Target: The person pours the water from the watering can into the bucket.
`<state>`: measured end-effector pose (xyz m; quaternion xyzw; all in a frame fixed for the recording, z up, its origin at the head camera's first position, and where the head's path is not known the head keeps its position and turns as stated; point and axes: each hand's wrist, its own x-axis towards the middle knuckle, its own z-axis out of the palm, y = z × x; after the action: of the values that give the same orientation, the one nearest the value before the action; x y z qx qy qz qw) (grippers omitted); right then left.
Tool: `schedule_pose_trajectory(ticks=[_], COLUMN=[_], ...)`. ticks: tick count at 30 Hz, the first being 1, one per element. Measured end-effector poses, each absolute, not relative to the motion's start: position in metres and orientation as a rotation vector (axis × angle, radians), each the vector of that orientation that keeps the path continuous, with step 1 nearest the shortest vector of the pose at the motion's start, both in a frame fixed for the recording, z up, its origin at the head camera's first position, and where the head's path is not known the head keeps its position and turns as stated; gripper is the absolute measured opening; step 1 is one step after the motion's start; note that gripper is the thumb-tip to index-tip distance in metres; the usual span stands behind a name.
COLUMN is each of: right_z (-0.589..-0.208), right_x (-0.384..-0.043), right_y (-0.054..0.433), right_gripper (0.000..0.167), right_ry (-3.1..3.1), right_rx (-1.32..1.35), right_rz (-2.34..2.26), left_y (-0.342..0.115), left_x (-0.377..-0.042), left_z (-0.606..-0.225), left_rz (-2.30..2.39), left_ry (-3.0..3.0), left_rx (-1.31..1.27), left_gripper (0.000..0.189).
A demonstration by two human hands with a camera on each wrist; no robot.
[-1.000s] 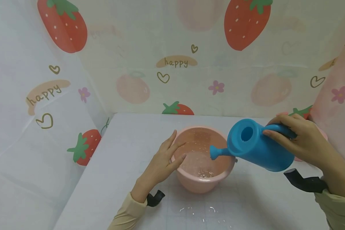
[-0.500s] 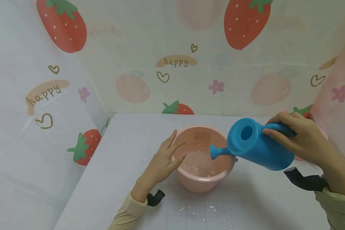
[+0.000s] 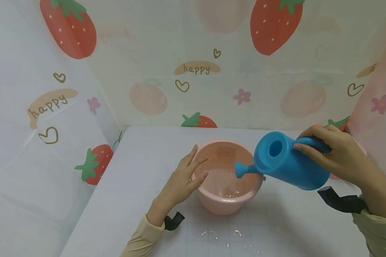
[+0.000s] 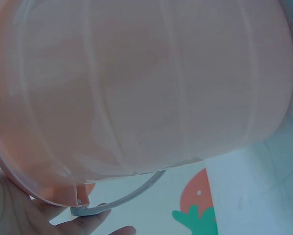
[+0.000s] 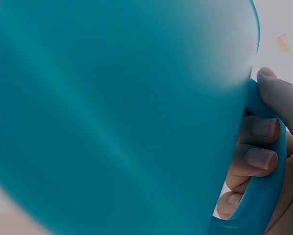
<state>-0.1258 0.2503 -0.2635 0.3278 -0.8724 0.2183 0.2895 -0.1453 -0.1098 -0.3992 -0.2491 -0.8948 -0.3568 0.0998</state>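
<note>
A pink bucket (image 3: 223, 207) stands upright on the white table, with water (image 3: 220, 182) inside and splashes on its surface. My left hand (image 3: 180, 178) rests at the bucket's left rim, fingers spread and fairly straight. In the left wrist view those fingers lie beside the bucket's grey handle (image 4: 131, 196). My right hand (image 3: 341, 153) grips the handle of a blue watering can (image 3: 296, 167), tilted with its spout over the bucket's right side. In the right wrist view, fingers (image 5: 259, 159) curl through the watering can's handle (image 5: 268, 191).
Water drops (image 3: 238, 233) lie on the table in front of the bucket. A pink thing (image 3: 361, 149) stands behind my right hand, mostly hidden. A strawberry-printed sheet (image 3: 260, 82) hangs at the back and sides.
Splashes on the water's surface in the bucket die down and then show again near its front. Both hands and the watering can stay almost where they were.
</note>
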Motion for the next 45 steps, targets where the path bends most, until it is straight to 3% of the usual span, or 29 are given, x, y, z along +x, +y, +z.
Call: schedule_pose_trajectory(ticks=[45], right_z=[-0.2569], right_x=[-0.1283], right_y=[0.2503], right_gripper=[0.036], right_ry=[-2.33], right_rx=[0.891], right_rz=[0.513], left_y=[-0.1108], left_x=[-0.1463], left_z=[-0.401], left_rz=[-1.033], left_ry=[-2.664], left_rx=[-0.72], left_gripper=[0.047])
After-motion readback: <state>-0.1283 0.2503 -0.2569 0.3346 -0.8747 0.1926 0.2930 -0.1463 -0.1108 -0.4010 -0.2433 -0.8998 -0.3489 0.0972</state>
